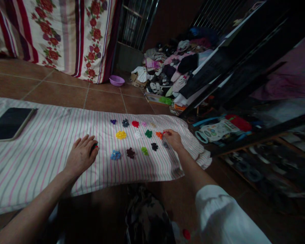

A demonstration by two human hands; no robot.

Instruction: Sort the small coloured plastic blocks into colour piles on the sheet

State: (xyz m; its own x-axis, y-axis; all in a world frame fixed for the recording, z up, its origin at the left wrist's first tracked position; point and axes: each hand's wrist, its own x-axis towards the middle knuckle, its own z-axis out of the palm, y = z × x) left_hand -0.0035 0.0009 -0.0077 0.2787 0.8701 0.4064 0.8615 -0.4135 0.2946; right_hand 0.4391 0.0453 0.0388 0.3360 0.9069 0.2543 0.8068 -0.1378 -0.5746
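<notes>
Several small piles of tiny plastic-looking pieces, sorted by colour, lie on a striped cloth (53, 135). My left hand (81, 154) rests palm down left of the piles, fingers stretched out; a few dark, red and green bits show beside its thumb. With fingertips pinched together, my right hand (174, 139) is at the orange pile (159, 135), and a small red piece (164, 133) shows at its fingertips. Nearby are a dark green pile (148, 134), a black pile (154, 146) and a grey pile (165, 144). Further left lie yellow (121, 135) and blue (115, 155) piles.
A dark-screened tablet or phone (11, 123) lies on the cloth's left end. Beyond it are a tiled floor (66, 91), a floral curtain (73, 37), a purple basin (117, 80) and heaped clothes (175, 64). A shelf rack (259, 135) stands at the right.
</notes>
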